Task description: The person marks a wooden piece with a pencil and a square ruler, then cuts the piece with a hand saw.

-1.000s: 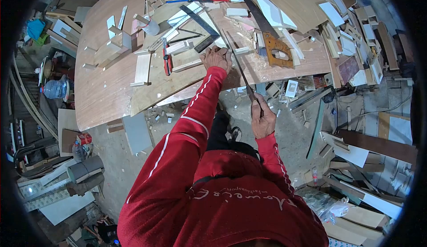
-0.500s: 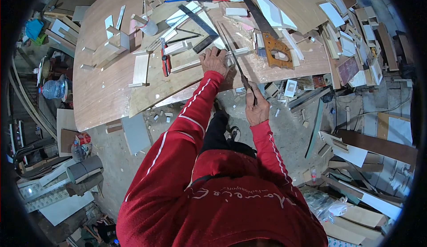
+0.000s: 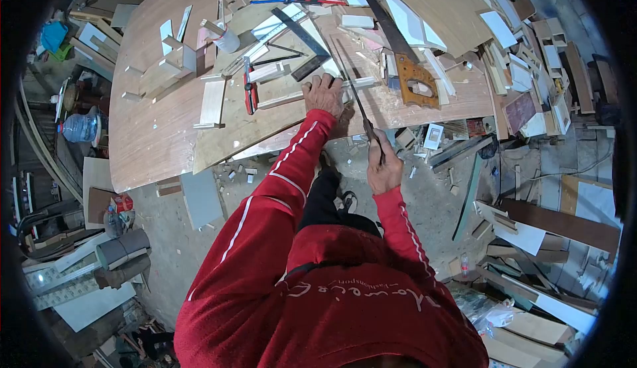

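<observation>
My right hand (image 3: 385,167) is closed around the handle of a handsaw (image 3: 359,101), in front of the bench edge. The saw's blade appears nearly edge-on and points away from me over the bench. It crosses a pale wooden strip (image 3: 286,99) just right of my left hand (image 3: 323,96). That hand presses the strip down onto a plywood board (image 3: 232,144), fingers bent over it. Whether the blade has cut into the strip cannot be made out. A black try square (image 3: 310,67) lies just beyond my left fingers, and a red-and-black tool (image 3: 250,93) lies to their left.
On the bench (image 3: 149,152), a second saw with a wooden handle (image 3: 417,81) lies at the right. A cup with sticks (image 3: 227,40) and a small pegged wooden frame (image 3: 174,69) stand left. Offcuts litter the floor (image 3: 265,189); boards are piled along both sides.
My right hand and the saw have drawn slightly back towards my body. My left hand stays on the strip. The whole view has shifted a little.
</observation>
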`<state>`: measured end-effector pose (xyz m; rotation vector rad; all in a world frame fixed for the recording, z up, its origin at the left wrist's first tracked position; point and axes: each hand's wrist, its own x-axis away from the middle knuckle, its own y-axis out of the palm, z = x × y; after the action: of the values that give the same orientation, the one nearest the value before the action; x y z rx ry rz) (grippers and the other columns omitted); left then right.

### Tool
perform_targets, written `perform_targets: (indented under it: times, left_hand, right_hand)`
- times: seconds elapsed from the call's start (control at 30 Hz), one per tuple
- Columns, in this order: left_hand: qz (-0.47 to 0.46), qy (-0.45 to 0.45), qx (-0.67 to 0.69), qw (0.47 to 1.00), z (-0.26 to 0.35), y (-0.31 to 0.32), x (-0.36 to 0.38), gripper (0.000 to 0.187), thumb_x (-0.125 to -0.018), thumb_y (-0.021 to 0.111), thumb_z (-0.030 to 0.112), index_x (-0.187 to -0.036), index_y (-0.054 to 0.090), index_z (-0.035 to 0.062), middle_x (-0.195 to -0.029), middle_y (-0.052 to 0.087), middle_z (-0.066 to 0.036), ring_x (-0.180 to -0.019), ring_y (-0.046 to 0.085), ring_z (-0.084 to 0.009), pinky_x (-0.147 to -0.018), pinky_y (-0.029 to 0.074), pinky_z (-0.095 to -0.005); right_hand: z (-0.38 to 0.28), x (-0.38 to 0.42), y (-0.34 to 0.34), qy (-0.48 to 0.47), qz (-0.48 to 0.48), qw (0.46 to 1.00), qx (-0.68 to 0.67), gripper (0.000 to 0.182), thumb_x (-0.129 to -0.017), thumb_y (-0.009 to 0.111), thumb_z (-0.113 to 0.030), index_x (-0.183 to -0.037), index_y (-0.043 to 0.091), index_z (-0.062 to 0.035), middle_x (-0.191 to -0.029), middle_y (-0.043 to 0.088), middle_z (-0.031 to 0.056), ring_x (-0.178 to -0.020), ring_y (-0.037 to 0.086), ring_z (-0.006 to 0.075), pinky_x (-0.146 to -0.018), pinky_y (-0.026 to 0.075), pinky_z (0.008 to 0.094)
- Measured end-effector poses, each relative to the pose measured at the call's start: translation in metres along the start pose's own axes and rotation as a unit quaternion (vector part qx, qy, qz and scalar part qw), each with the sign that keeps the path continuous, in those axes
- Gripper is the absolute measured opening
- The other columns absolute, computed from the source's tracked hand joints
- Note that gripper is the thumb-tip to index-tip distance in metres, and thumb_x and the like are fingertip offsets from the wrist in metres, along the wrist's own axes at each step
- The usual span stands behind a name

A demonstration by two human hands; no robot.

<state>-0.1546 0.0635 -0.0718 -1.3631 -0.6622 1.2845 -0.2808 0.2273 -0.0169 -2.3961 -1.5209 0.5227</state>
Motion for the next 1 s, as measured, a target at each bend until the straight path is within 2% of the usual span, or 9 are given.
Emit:
perform_targets:
  times: [0.13, 0.2, 0.37, 0.53, 0.63, 0.7, 0.73, 0.8, 1.0]
  left_hand:
    - [-0.016, 0.008, -0.011, 1.000, -0.001, 0.000, -0.001, 0.022, -0.074, 0.065, 0.026, -0.095, 0.063, 0.0184, -0.098, 0.054, -0.003, -0.098, 0.049, -0.0238, -0.081, 0.034, -0.0453]
    - [-0.019, 0.008, -0.015, 1.000, 0.000, -0.003, -0.001, 0.022, -0.074, 0.065, 0.026, -0.095, 0.063, 0.0185, -0.098, 0.054, -0.003, -0.099, 0.049, -0.0240, -0.081, 0.034, -0.0452]
    - [-0.017, -0.003, -0.008, 1.000, 0.000, -0.001, -0.002, 0.023, -0.072, 0.064, 0.021, -0.095, 0.063, 0.0191, -0.099, 0.054, -0.003, -0.097, 0.049, -0.0245, -0.079, 0.034, -0.0441]
    - [-0.012, 0.014, -0.012, 1.000, 0.001, -0.007, -0.001, 0.018, -0.081, 0.059, 0.028, -0.096, 0.063, 0.0196, -0.099, 0.053, -0.003, -0.097, 0.049, -0.0240, -0.079, 0.033, -0.0441]
    - [0.000, 0.014, 0.004, 1.000, -0.001, -0.002, -0.002, 0.019, -0.083, 0.057, 0.032, -0.097, 0.062, 0.0193, -0.099, 0.053, -0.003, -0.096, 0.049, -0.0237, -0.079, 0.034, -0.0437]
    - [0.005, 0.014, -0.004, 1.000, -0.002, 0.003, -0.002, 0.020, -0.084, 0.058, 0.033, -0.097, 0.062, 0.0193, -0.099, 0.053, -0.003, -0.096, 0.049, -0.0234, -0.079, 0.034, -0.0435]
    - [0.009, 0.013, -0.013, 1.000, -0.003, 0.005, -0.001, 0.020, -0.084, 0.058, 0.033, -0.098, 0.062, 0.0192, -0.099, 0.053, -0.003, -0.096, 0.049, -0.0232, -0.080, 0.034, -0.0433]
    - [-0.006, 0.009, -0.012, 1.000, -0.002, 0.004, -0.002, 0.021, -0.084, 0.058, 0.033, -0.098, 0.062, 0.0190, -0.099, 0.053, -0.003, -0.097, 0.049, -0.0233, -0.080, 0.034, -0.0433]
    - [0.002, 0.002, 0.010, 1.000, -0.002, 0.003, -0.002, 0.022, -0.083, 0.059, 0.031, -0.100, 0.063, 0.0172, -0.102, 0.054, -0.004, -0.101, 0.048, -0.0238, -0.082, 0.034, -0.0441]
  right_hand:
    - [0.004, 0.008, -0.002, -0.014, 0.009, 1.000, 0.008, 0.026, -0.095, 0.054, -0.015, -0.118, 0.060, -0.0066, -0.076, 0.064, 0.0066, -0.065, 0.052, 0.0058, -0.059, 0.046, 0.0257]
    - [-0.015, 0.011, -0.017, 0.008, -0.019, 0.999, 0.042, 0.030, -0.093, 0.054, -0.013, -0.122, 0.059, -0.0109, -0.084, 0.066, 0.0199, -0.069, 0.066, 0.0161, -0.060, 0.050, 0.0305]
    - [-0.021, 0.015, -0.017, -0.004, -0.011, 1.000, 0.025, 0.029, -0.093, 0.053, -0.014, -0.121, 0.059, -0.0106, -0.082, 0.066, 0.0206, -0.068, 0.069, 0.0211, -0.057, 0.050, 0.0308]
    - [-0.020, -0.003, -0.003, 0.041, -0.037, 0.996, 0.072, 0.027, -0.094, 0.052, -0.017, -0.118, 0.060, -0.0077, -0.080, 0.066, 0.0195, -0.068, 0.069, 0.0254, -0.057, 0.051, 0.0329]
    - [-0.008, -0.019, 0.017, -0.007, -0.006, 0.998, 0.065, 0.026, -0.094, 0.052, -0.017, -0.117, 0.060, -0.0062, -0.086, 0.067, 0.0195, -0.074, 0.070, 0.0259, -0.062, 0.052, 0.0339]
    - [-0.008, -0.023, 0.016, -0.004, 0.008, 1.000, -0.004, 0.026, -0.095, 0.053, -0.015, -0.118, 0.061, -0.0034, -0.089, 0.068, 0.0141, -0.078, 0.063, 0.0141, -0.071, 0.049, 0.0281]
    - [-0.009, -0.021, 0.014, -0.004, 0.007, 1.000, -0.003, 0.026, -0.095, 0.053, -0.015, -0.118, 0.061, -0.0034, -0.089, 0.068, 0.0141, -0.078, 0.063, 0.0141, -0.071, 0.049, 0.0281]
    - [-0.019, -0.018, 0.009, -0.015, 0.008, 1.000, -0.026, 0.028, -0.096, 0.051, -0.018, -0.118, 0.059, -0.0042, -0.102, 0.067, 0.0198, -0.089, 0.068, 0.0261, -0.075, 0.051, 0.0335]
    - [-0.021, 0.006, -0.018, -0.061, 0.034, 0.998, 0.000, 0.030, -0.093, 0.052, -0.014, -0.120, 0.058, -0.0006, -0.104, 0.067, 0.0203, -0.091, 0.068, 0.0246, -0.075, 0.051, 0.0322]
